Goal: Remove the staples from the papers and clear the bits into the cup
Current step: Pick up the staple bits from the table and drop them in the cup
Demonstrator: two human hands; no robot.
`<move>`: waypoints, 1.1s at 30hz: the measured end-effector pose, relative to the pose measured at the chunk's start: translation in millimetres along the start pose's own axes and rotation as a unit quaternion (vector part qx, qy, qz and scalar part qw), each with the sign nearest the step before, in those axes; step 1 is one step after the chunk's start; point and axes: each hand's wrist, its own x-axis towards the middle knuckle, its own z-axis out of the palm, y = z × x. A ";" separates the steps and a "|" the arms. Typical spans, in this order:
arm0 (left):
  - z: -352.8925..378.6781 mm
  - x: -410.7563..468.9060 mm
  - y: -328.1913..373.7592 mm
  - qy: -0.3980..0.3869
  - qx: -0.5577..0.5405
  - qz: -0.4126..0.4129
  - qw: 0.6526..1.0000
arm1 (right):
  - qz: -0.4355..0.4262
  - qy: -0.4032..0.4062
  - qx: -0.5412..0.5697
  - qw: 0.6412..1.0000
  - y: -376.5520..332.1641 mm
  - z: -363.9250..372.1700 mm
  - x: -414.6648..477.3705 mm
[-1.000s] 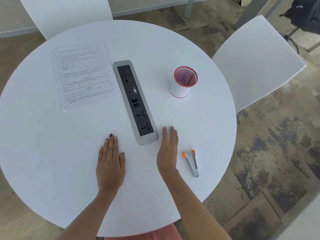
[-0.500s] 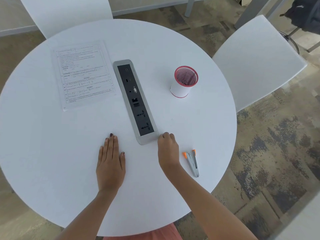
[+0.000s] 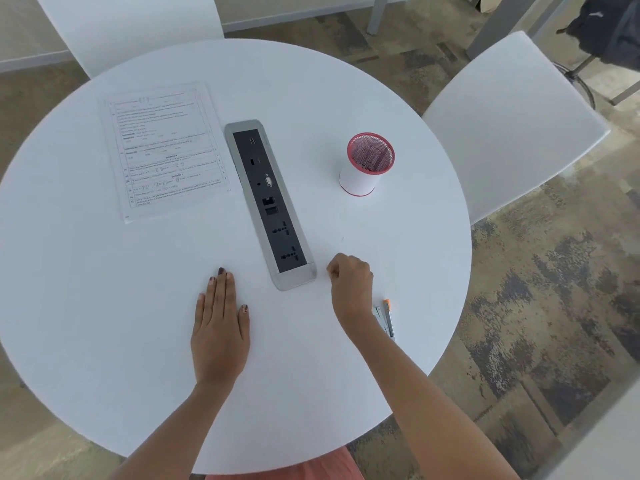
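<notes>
Head view: on the counter [image 3: 104, 306], papers [image 3: 162, 150] lie far left, cup [image 3: 367, 164] far right; left hand [image 3: 220, 327] flat and open, right hand [image 3: 349, 282] curled into a pinch beside the remover [image 3: 386, 318]. Prob. gathering bits w/ fingertips, so keep the pinch tight and carry it straight over the cup. Vs 1 s ago, right hand was flat, now fisted and partly covering the remover.

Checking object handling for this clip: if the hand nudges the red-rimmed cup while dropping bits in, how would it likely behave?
The cup stands upright, taller than it is wide, so a nudge near its rim could probably tip it. It looks like thin mesh, likely light, so it may slide on the smooth white table instead. On its side, the round body would likely roll.
</notes>
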 end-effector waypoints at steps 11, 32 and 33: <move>-0.7 -0.2 0.4 -0.001 -0.004 -0.001 1.000 | -0.018 0.071 0.061 0.995 20.1 -13.5 39.3; -2.4 0.0 2.1 -0.002 -0.003 -0.004 1.000 | 0.030 0.101 0.067 0.992 24.4 2.4 -12.2; -2.3 0.0 1.8 -0.002 -0.003 -0.004 1.000 | 0.037 0.102 0.082 0.991 21.5 3.6 -11.8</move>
